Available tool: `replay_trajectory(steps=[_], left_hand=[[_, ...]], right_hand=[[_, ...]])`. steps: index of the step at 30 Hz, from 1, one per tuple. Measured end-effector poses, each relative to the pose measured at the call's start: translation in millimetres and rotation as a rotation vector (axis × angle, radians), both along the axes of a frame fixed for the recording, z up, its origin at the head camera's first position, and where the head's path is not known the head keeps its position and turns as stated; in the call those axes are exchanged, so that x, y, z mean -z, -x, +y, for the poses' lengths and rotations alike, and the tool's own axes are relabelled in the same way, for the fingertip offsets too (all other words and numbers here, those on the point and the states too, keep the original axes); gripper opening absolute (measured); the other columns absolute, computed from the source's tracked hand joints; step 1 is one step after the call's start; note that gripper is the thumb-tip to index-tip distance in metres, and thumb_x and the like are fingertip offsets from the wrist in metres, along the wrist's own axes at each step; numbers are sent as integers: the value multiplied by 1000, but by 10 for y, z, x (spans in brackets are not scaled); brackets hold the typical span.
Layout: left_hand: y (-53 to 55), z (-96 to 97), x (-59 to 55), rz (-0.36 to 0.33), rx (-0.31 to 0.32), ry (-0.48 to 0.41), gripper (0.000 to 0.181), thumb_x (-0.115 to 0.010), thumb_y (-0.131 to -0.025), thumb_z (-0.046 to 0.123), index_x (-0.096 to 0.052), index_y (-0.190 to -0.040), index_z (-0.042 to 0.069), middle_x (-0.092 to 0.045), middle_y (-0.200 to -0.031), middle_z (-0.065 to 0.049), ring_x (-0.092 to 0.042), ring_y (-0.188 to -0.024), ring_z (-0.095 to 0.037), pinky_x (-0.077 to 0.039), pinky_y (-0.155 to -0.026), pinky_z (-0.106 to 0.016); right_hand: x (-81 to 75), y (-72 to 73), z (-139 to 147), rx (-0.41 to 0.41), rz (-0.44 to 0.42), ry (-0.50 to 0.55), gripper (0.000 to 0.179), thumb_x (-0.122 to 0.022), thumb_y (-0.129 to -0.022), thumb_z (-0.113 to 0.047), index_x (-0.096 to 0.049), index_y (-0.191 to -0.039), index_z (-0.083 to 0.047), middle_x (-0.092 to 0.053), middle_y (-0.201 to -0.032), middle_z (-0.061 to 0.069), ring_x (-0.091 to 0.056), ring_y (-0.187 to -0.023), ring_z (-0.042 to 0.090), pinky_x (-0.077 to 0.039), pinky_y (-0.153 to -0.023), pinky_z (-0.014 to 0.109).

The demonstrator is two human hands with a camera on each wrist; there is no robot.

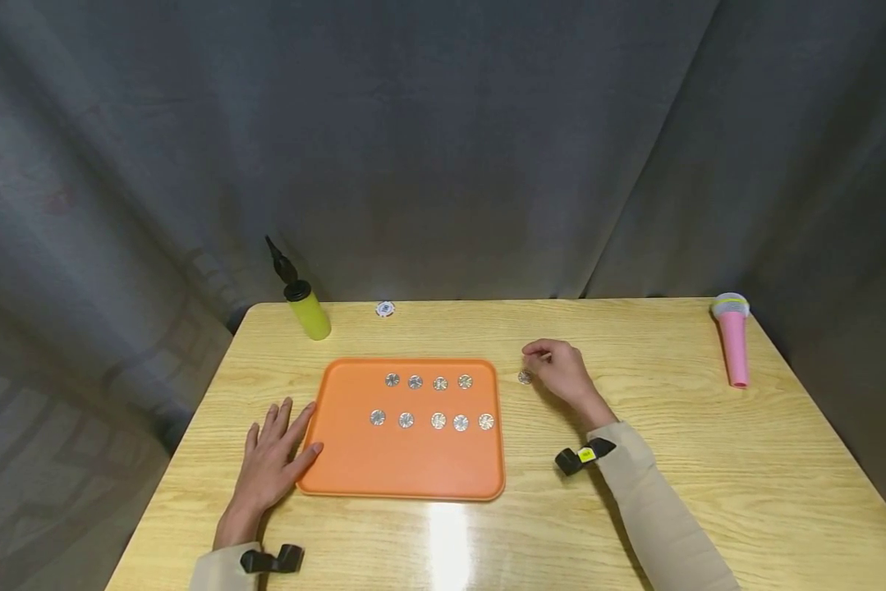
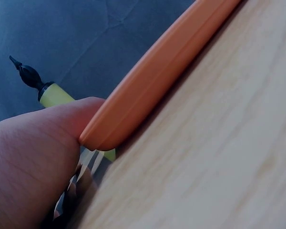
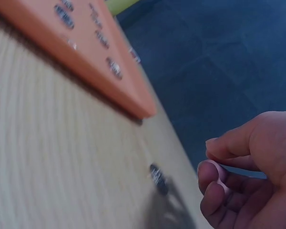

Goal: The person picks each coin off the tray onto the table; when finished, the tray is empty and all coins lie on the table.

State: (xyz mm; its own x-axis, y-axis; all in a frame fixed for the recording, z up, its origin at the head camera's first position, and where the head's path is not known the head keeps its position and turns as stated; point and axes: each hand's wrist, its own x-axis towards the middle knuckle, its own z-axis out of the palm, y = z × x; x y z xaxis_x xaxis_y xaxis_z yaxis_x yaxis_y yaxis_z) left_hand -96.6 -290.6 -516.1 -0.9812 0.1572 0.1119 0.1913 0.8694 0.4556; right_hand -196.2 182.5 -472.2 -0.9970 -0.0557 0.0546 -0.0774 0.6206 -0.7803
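Note:
An orange tray [image 1: 413, 468] lies on the table with several round silver coins [image 1: 438, 420] in two rows on it. At its left edge rests my left hand [image 1: 268, 464], fingers spread and the thumb touching the rim. In the left wrist view that thumb [image 2: 81, 112] lies against the tray's rim [image 2: 148, 81]. My right hand [image 1: 558, 371] hovers just right of the tray, its fingers bent and nothing visible between them. One more coin [image 1: 525, 377] lies on the wood below its fingertips; the right wrist view shows this coin [image 3: 158, 179] apart from the fingers [image 3: 212, 188].
A yellow-green hand pump [image 1: 309, 316] with a black nozzle stands at the table's back left. Beside it near the back edge is a poker chip [image 1: 385, 309]. A pink toy microphone [image 1: 734, 345] lies at the far right. Dark curtains [image 1: 443, 148] hang behind the table.

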Motion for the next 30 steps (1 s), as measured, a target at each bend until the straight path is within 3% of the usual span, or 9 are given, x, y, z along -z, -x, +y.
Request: replay_trajectory(steps=[4, 9, 18, 25, 30], left_hand=[[-1, 4, 4, 0, -1, -3, 67, -62, -95, 41, -41, -154, 18, -25, -162, -30, -17, -150, -55, -8, -114, -74], [-5, 5, 4, 12, 4, -10, 67, -63, -95, 40, -42, -154, 18, -26, -162, -31, -18, -149, -56, -9, -113, -74], [1, -7, 11, 3, 5, -3, 67, -62, -96, 40, -40, -155, 19, -24, -162, -30, -17, -150, -55, -8, -113, -74], [-1, -3, 4, -1, 3, -2, 67, -62, -96, 41, -40, -155, 19, -25, -162, -30, -17, -150, -55, -8, -114, -74], [0, -2, 2, -3, 2, -4, 67, -62, -96, 41, -40, -155, 19, -25, -162, -30, -17, -150, -55, -8, -114, -74]], right_hand=[[-80, -10, -56, -18, -30, 58, 23, -60, -96, -7, -71, -113, 4, -72, -100, 20, -64, -63, 15, -47, -51, 23], [-150, -34, -166, -51, -60, 93, 24, -61, -96, -9, -70, -114, 4, -73, -100, 22, -71, -69, 30, -48, -52, 24], [-141, -30, -405, -82, -52, 141, 23, -62, -94, -7, -70, -112, 5, -73, -93, 21, -66, -63, 32, -49, -47, 26], [-133, -10, -570, -103, -36, 118, 23, -62, -94, -8, -71, -111, 3, -72, -99, 19, -57, -56, 17, -47, -48, 26], [-116, -7, -705, -102, -19, 76, 18, -64, -93, -8, -74, -106, 0, -72, -99, 16, -54, -63, 12, -46, -58, 24]])
